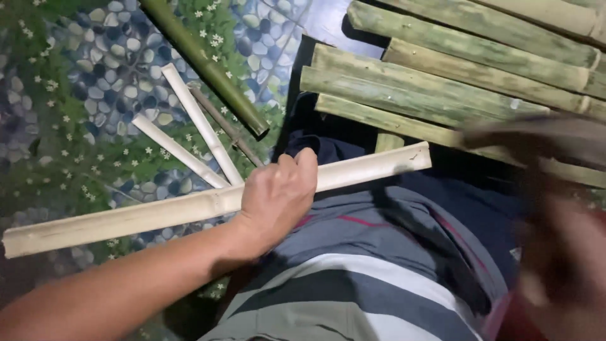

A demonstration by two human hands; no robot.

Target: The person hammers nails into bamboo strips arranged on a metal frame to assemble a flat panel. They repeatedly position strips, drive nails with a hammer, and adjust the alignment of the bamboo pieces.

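Patterned floor mat (113,63); left hand (278,196) grips pale split bamboo slat (126,218).

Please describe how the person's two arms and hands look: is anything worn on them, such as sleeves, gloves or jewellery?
The left hand and its forearm are bare: no sleeve, glove, watch or ring is visible. The right hand is a motion blur at the picture's edge, so anything worn on it cannot be made out.

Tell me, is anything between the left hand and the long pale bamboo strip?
Nothing visible. The left hand already grips the bamboo strip near its middle, fingers wrapped over it, and the strip lies across the person's lap. The right hand is blurred at the right edge, apart from the strip; whether it holds anything is unclear.
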